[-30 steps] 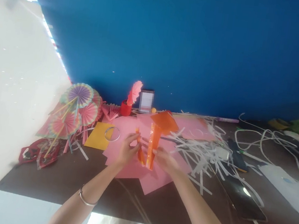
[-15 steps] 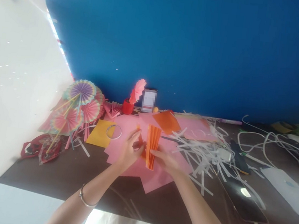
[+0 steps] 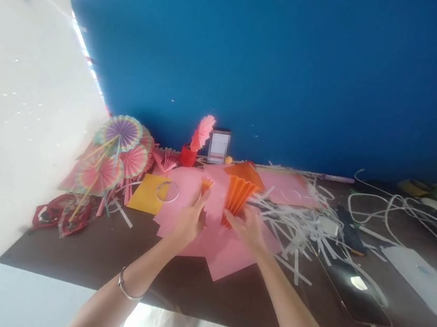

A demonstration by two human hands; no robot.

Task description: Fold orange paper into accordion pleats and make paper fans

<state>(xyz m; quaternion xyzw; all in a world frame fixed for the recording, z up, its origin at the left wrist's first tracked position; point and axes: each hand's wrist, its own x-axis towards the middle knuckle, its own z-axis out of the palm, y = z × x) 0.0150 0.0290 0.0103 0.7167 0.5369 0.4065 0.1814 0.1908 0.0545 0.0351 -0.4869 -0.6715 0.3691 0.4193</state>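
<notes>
At frame centre, above the pink sheets [image 3: 226,257], the right hand [image 3: 248,228] pinches the fan [image 3: 239,193] at its narrow foot so the pleats splay upward, while the left hand [image 3: 189,223] grips a small scrap [image 3: 207,184] in its fingertips just beside it.

The left forearm [image 3: 136,275] and right forearm [image 3: 288,310], both bare, reach forward and converge. The left hand [image 3: 188,222] is raised, its fingers [image 3: 202,199] pinched together and pointing up and away. The right hand [image 3: 249,230] is near it, not touching, with thumb and fingers pinched at its left.
</notes>
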